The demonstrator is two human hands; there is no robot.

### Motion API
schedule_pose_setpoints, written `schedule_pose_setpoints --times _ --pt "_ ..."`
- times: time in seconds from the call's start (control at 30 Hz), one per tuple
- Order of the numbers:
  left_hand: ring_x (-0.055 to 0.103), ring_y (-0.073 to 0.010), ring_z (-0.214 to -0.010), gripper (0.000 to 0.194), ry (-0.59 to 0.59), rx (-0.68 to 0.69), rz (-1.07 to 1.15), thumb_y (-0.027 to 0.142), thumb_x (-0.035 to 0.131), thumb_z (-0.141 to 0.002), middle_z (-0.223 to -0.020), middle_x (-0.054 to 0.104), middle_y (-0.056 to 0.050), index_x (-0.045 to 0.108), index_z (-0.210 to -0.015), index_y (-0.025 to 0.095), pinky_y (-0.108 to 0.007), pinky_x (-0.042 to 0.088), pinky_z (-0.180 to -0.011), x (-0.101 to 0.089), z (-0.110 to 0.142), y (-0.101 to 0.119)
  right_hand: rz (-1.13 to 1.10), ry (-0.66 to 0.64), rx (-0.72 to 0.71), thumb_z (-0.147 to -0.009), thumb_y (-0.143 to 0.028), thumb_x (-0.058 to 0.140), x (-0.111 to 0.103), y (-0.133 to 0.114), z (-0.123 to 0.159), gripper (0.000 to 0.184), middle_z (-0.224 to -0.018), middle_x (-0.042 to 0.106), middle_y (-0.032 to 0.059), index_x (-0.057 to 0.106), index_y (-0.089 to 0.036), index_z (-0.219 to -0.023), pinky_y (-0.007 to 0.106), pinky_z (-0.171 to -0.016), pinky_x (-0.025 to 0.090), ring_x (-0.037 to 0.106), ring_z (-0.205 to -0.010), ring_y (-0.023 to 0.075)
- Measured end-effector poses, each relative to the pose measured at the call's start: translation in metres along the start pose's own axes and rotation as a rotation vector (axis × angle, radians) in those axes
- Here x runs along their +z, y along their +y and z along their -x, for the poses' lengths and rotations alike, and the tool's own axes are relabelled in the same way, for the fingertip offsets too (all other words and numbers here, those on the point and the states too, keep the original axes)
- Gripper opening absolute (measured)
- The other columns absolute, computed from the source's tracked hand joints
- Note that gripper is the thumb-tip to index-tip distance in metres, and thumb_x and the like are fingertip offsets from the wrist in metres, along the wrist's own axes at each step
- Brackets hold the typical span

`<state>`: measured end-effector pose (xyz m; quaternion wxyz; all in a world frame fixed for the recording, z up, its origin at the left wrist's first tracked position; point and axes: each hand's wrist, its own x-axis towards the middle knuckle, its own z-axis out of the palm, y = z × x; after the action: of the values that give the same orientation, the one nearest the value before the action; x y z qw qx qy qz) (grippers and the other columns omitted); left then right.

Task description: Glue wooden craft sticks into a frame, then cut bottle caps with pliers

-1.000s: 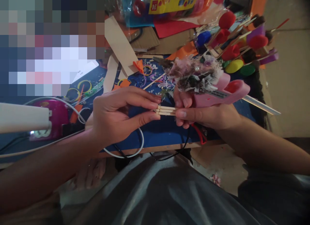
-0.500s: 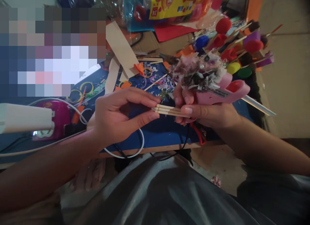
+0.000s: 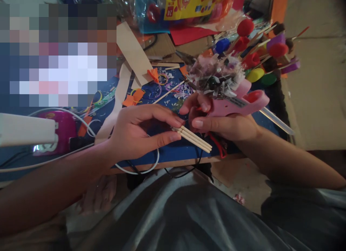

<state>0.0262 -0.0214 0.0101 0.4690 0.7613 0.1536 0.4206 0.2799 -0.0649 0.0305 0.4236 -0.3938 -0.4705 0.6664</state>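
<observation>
Sticks partly hidden by left fingers; plastic bag cropped above.

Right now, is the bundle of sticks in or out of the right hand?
Out. The left hand pinches the sticks at one end; their other end juts free, apart from the right hand.

We see a bench with a blue top and a pale wooden front edge. On it we find, at the left, a magenta plastic socket block. Towards the middle we see small orange paper pieces, a thin pale wooden stick and shredded white and purple scraps. A long flat cream-coloured strip lies slantwise behind these. Near us, a white cable loops over the front edge.
</observation>
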Motion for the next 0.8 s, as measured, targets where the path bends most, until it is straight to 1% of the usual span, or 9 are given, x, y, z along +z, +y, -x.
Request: schedule_pose_setpoints --times 0.1,0.2,0.27,0.33,0.4,0.47,0.6,0.7,0.8 --pt "0.090 -0.0218 -0.092 0.032 -0.049 0.005 0.000 0.021 0.101 -0.087 -0.105 0.092 -0.005 0.088 -0.114 0.030 -0.030 0.076 -0.082 0.0000 -0.0014 -0.0020 0.047 -0.046 0.031 -0.079 -0.049 0.106 0.0027 -0.0024 -0.0011 0.057 -0.101 0.078 0.0021 0.054 -0.027 -0.080 0.032 -0.075 0.067 0.074 -0.089 0.0191" --pt "0.090 -0.0242 -0.088 0.029 -0.094 -0.052 0.014 0.026 0.101 -0.088 -0.104 0.091 -0.005 0.087 -0.113 0.033 -0.035 0.075 -0.078 -0.0011 -0.0019 -0.0017 0.070 -0.100 0.042 -0.079 -0.052 0.105 0.0054 -0.0037 -0.0034 0.057 -0.096 0.077 0.0014 0.054 -0.027 -0.080 0.035 -0.085 0.069 0.076 -0.095 0.0209" --pt "0.089 -0.0244 -0.086 0.028 -0.106 -0.071 0.021 0.028 0.101 -0.088 -0.103 0.091 -0.004 0.087 -0.112 0.034 -0.036 0.075 -0.077 -0.0020 -0.0021 -0.0013 0.040 -0.135 0.030 -0.082 -0.050 0.104 0.0071 -0.0040 -0.0048 0.058 -0.091 0.074 -0.0007 0.051 -0.027 -0.080 0.031 -0.081 0.067 0.074 -0.089 0.0177" --pt "0.089 -0.0235 -0.086 0.031 -0.112 -0.071 0.028 0.027 0.102 -0.087 -0.104 0.091 -0.003 0.087 -0.113 0.034 -0.035 0.075 -0.078 -0.0029 -0.0022 -0.0013 0.004 -0.175 0.012 -0.087 -0.048 0.102 0.0081 -0.0039 -0.0057 0.058 -0.088 0.071 -0.0028 0.049 -0.026 -0.081 0.027 -0.073 0.063 0.069 -0.080 0.0135" --pt "0.089 -0.0227 -0.087 0.034 -0.115 -0.054 0.036 0.027 0.103 -0.085 -0.105 0.091 -0.002 0.088 -0.115 0.035 -0.034 0.075 -0.078 -0.0034 -0.0023 -0.0017 -0.006 -0.185 0.007 -0.087 -0.049 0.102 0.0074 -0.0031 -0.0059 0.059 -0.087 0.068 -0.0041 0.048 -0.025 -0.081 0.024 -0.065 0.057 0.063 -0.072 0.0106" --pt "0.089 -0.0227 -0.089 0.033 -0.116 -0.042 0.033 0.025 0.102 -0.087 -0.106 0.092 -0.003 0.088 -0.116 0.034 -0.034 0.076 -0.080 -0.0030 -0.0023 -0.0021 -0.009 -0.148 0.012 -0.084 -0.051 0.104 0.0048 -0.0012 -0.0055 0.062 -0.087 0.068 -0.0048 0.047 -0.025 -0.081 0.023 -0.058 0.052 0.058 -0.066 0.0089" --pt "0.091 -0.0228 -0.095 0.030 -0.083 -0.028 0.044 0.020 0.100 -0.088 -0.109 0.092 -0.006 0.087 -0.114 0.029 -0.031 0.077 -0.083 0.0004 -0.0011 -0.0013 -0.043 0.016 -0.003 -0.081 -0.048 0.107 -0.0001 0.0020 -0.0047 0.062 -0.094 0.070 -0.0050 0.050 -0.026 -0.085 0.025 -0.049 0.043 0.053 -0.059 0.0075" --pt "0.092 -0.0212 -0.095 0.029 -0.034 -0.056 0.074 0.017 0.100 -0.087 -0.108 0.092 -0.007 0.085 -0.112 0.024 -0.025 0.077 -0.085 0.0031 0.0005 0.0005 -0.091 0.170 -0.036 -0.074 -0.049 0.111 0.0024 0.0006 -0.0064 0.064 -0.093 0.069 -0.0050 0.053 -0.028 -0.087 0.028 -0.049 0.039 0.050 -0.058 0.0083" --pt "0.092 -0.0210 -0.097 0.033 -0.022 -0.105 0.106 0.013 0.099 -0.087 -0.109 0.092 -0.007 0.080 -0.112 0.022 -0.024 0.077 -0.087 0.0033 0.0011 0.0021 -0.131 0.310 -0.085 -0.065 -0.050 0.114 0.0076 -0.0023 -0.0097 0.068 -0.093 0.070 -0.0046 0.054 -0.029 -0.088 0.031 -0.053 0.037 0.048 -0.060 0.0094"
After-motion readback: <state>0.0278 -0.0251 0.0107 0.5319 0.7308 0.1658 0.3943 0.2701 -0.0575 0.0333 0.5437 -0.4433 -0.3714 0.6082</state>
